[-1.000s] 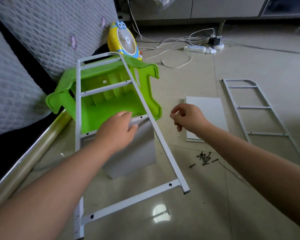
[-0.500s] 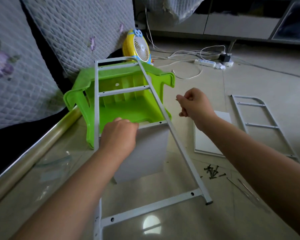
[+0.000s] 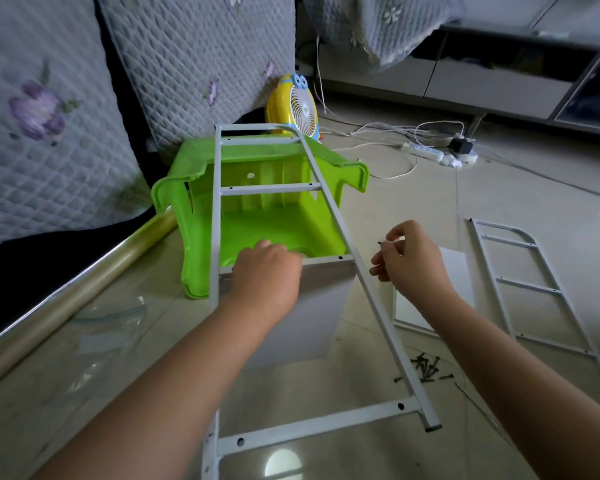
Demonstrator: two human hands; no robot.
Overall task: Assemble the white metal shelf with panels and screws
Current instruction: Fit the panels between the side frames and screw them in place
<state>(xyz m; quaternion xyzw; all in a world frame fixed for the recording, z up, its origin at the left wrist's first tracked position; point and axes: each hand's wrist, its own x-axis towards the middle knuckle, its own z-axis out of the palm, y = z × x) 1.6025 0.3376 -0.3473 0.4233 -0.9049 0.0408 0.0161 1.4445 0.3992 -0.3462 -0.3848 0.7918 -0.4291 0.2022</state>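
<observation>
A: Where's the frame [image 3: 329,216]?
B: Leaning on the green stool [image 3: 257,220], feet on the floor. L hand [image 3: 269,271] curled over the rung, holding the white panel [image 3: 323,306] under it.
A: R hand [image 3: 413,258]?
B: Pinching 1 screw [image 3: 386,242] beside the rail. More screws [image 3: 426,370] on floor w/ 2nd frame [image 3: 534,289]. No readable text.

No legible text or labels.

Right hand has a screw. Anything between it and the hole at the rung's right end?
Nothing visible. The right hand pinches the screw just right of the frame; the hole lies across the side rail. The left hand holds the panel further left.
</observation>
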